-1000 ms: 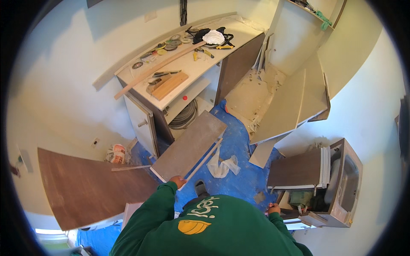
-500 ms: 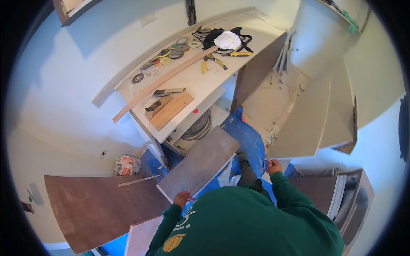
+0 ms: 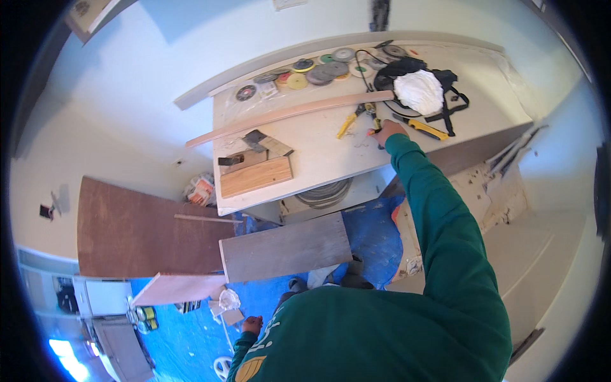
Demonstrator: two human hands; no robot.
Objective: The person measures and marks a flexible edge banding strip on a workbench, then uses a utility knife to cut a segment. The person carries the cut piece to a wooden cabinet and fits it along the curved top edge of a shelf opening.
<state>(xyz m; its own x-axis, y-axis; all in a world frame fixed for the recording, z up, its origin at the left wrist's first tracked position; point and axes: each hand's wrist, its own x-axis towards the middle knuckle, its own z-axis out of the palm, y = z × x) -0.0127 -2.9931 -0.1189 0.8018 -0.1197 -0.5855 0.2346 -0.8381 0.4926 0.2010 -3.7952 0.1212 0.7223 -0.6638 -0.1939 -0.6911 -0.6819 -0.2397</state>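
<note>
My right hand [image 3: 389,131] reaches onto the white countertop [image 3: 331,149], its fingers closed on one handle of the yellow-handled pliers [image 3: 348,125]. The pliers' other handle lies splayed to the left. Just right of that hand is a yellow-and-black utility knife [image 3: 428,129]. Behind it sits a white cloth-like bundle [image 3: 418,91] on a black strapped item [image 3: 391,71]. Low beside my body, my left hand [image 3: 252,325] hangs with curled fingers and nothing visible in them, left of my dark shoes.
A wooden strip [image 3: 286,114], round discs [image 3: 318,75], a wood block [image 3: 256,178] and a scraper-like blade [image 3: 256,139] lie on the counter. A grey-brown panel [image 3: 286,248] leans before it; a brown panel [image 3: 146,229] stands left. Blue sheeting [image 3: 184,344] covers the floor.
My right hand has gone from low beside my body up and forward to the pliers on the counter. My view has shifted toward the counter. My left hand stays low.
</note>
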